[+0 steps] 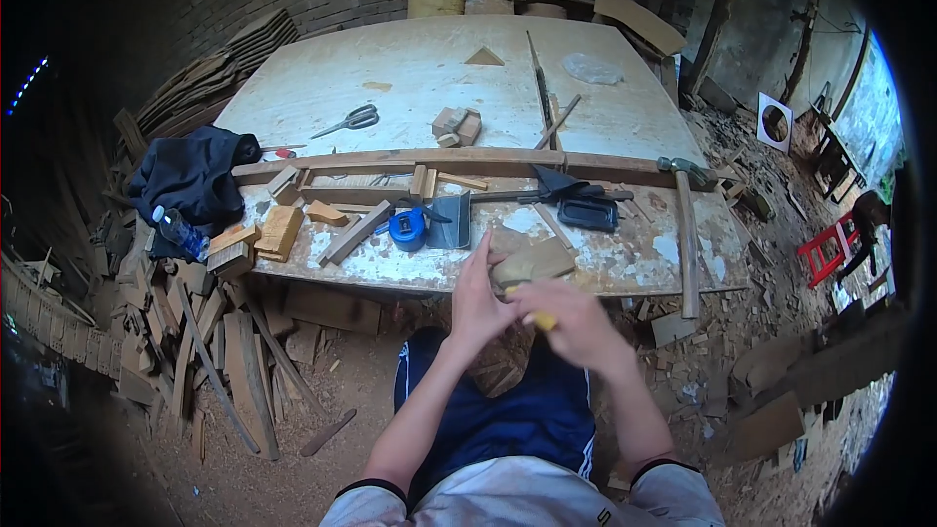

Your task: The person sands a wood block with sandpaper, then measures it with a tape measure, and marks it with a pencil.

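My left hand is closed on the near left side of a flat wooden block, fingers up along its edge. The block sits at the front edge of the workbench, over my lap. My right hand, smeared by motion, is closed around a small yellow-handled tool close to the block's near side. Its working end is hidden, so its kind does not show. Just beyond the left hand lie a blue tape measure and a sheet of sandpaper.
A hammer lies at the bench's right end, near a black tray. A long wooden rail crosses the bench; scissors lie behind it. Left are a water bottle and dark cloth. Offcuts litter the floor.
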Action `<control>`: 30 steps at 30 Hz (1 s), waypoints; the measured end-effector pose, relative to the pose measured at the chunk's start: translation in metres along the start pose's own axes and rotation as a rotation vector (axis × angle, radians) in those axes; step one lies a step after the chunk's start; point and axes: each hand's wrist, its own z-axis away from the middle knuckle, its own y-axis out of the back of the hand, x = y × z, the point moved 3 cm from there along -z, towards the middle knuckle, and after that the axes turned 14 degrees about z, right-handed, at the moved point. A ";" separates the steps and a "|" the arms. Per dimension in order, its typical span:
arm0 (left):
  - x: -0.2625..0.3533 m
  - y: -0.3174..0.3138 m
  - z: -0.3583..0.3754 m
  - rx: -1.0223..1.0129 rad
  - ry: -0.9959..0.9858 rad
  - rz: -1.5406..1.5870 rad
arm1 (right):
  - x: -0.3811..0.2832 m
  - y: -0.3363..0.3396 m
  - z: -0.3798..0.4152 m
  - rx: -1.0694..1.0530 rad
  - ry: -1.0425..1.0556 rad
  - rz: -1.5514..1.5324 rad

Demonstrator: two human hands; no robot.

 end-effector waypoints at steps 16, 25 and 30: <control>-0.002 0.007 -0.001 -0.028 -0.014 0.047 | 0.007 0.010 -0.008 -0.097 -0.048 -0.161; -0.004 0.005 0.000 -0.017 -0.072 0.023 | 0.018 0.018 -0.001 0.010 -0.283 -0.069; -0.003 0.004 -0.001 -0.017 -0.052 0.022 | -0.008 0.003 0.000 0.036 -0.006 0.127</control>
